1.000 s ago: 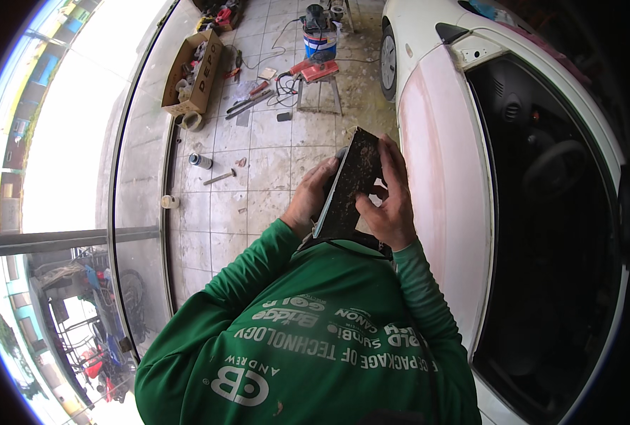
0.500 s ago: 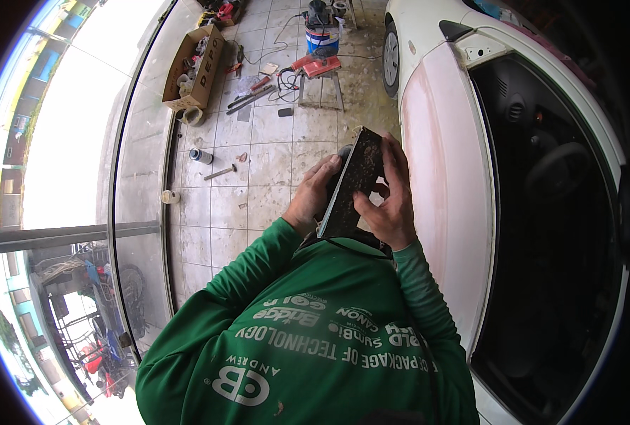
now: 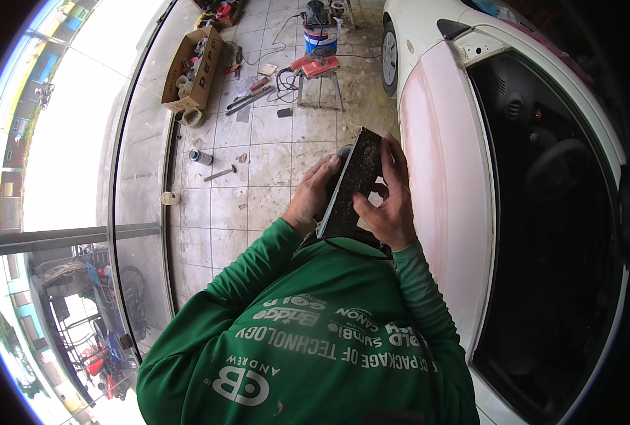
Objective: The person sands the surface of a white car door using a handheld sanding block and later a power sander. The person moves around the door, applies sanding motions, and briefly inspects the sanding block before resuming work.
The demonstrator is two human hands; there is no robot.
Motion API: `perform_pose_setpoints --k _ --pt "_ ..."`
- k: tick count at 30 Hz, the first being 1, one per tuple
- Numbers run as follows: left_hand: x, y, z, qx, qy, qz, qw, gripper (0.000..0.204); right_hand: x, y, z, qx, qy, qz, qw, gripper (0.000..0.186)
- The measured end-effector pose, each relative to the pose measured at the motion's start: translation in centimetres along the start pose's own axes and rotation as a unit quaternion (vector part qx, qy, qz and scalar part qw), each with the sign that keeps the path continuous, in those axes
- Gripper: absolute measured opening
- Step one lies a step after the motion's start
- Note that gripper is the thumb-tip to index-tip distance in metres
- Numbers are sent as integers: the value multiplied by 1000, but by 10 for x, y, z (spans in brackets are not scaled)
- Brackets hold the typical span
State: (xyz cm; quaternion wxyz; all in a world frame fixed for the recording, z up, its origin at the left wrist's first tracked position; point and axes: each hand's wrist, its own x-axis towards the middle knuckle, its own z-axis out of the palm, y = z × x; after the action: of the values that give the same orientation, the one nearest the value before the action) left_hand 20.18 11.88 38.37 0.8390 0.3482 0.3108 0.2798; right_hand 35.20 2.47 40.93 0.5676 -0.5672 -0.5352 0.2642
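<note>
Grimy tiles (image 3: 269, 159) spotted upper centre; right side filled by white car (image 3: 446, 191); hammer (image 3: 218, 173) and box (image 3: 203, 72) seen upper left; dark slab (image 3: 359, 170) pinched between left fingers (image 3: 320, 172) and right fingers (image 3: 393, 159).

Left hand (image 3: 310, 197), right hand (image 3: 390, 212) clasp dark speckled panel (image 3: 352, 178); hammer (image 3: 220, 173) on tiled floor (image 3: 269, 164); white car (image 3: 446, 191) at right.

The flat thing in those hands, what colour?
The flat thing is mostly black with paler specks, best in the head view.
</note>
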Motion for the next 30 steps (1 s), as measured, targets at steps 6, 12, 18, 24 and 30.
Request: perform_pose_setpoints --k 6,12,18,24,30 --pt "-4 4 -2 -10 -4 7 1000 42 -1 1 3 61 2 1 998 94" --pt "-7 5 -3 9 -10 13 1000 43 -2 -1 5 -2 -3 -2 1000 98" --pt "-8 6 -9 -21 -32 0 999 46 -4 -6 3 -46 -51 -10 998 108" --pt "-11 6 -11 -28 -29 3 999 45 -6 -4 10 -58 -58 -5 997 110" --pt "-13 4 -20 39 -11 43 998 43 -7 -5 15 4 -58 16 998 110"
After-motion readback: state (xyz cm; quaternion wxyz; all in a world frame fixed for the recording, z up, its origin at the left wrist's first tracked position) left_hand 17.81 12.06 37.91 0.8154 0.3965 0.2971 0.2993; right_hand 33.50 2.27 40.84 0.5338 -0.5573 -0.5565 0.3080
